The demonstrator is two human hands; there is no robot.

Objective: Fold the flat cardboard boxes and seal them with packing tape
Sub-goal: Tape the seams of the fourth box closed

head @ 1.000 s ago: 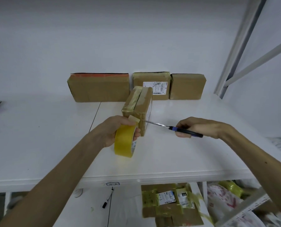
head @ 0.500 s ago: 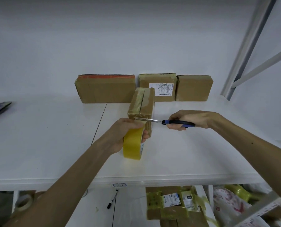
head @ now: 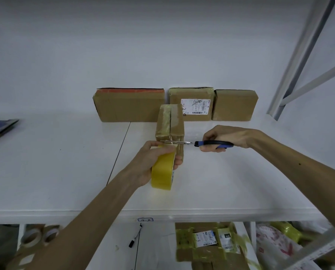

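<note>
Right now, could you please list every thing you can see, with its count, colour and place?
small box: 1, brown, taped, table centre
back boxes: 3, brown, standing against the wall
tape roll: 1, yellow, before the small box
scissors: 1, blue-black handles, blades between roll and small box
table: 1, white
marker: 1, black, lower shelf
spare rolls: 2, pale, lower shelf, left
left hand: grips the tape roll
right hand: holds the scissors
</note>
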